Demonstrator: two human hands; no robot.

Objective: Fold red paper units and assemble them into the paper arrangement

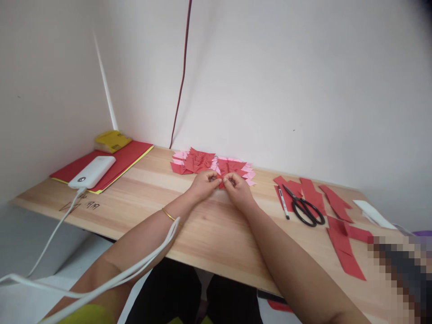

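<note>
Near the back of the table my left hand (205, 184) and my right hand (237, 189) meet almost fingertip to fingertip. Both pinch a small piece of red paper (221, 183), mostly hidden by the fingers. Just behind them lie folded red paper pieces (200, 159) with pointed edges, mixed with pink paper pieces (249, 173). A gold bangle (168, 214) sits on my left wrist.
Black-handled scissors (305, 209), a pen (283, 202) and red paper strips (344, 247) lie to the right. On the left, a white power bank (92, 172) with a cable and a yellow packet (113, 140) rest on red sheets (135, 153). White cables (135, 265) cross my left arm.
</note>
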